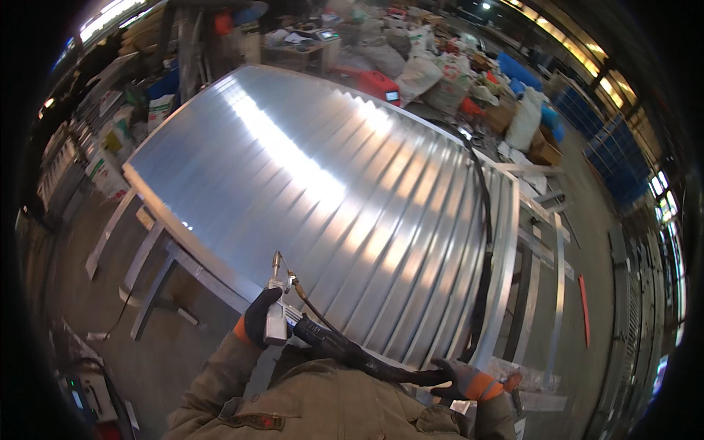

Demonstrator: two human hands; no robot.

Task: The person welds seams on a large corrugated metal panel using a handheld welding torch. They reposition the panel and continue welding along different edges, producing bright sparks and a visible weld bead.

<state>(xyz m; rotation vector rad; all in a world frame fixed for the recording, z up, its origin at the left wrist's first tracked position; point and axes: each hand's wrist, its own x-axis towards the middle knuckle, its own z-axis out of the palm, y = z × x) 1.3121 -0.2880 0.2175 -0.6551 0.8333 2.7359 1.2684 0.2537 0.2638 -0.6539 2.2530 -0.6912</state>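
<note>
My left hand (258, 320), in a dark glove with an orange cuff, is closed around a silver handheld welding gun (276, 326). Its narrow metal nozzle points away from me, over the near edge of a large ribbed sheet-metal panel (323, 213). From the gun a thick black sleeved hose (359, 358) sweeps right across my front. At the near right corner of the panel, my right hand (463, 380), gloved the same way, grips that hose. Some of its fingers are hidden. The hose also lies along the panel's right side, running to the far edge.
Metal legs and bars (150, 282) support the panel on the left; more frame bars (543, 249) jut out at right. Beyond it stand a red machine (378, 84) and piled sacks (447, 84). A red strip (584, 310) lies on the floor.
</note>
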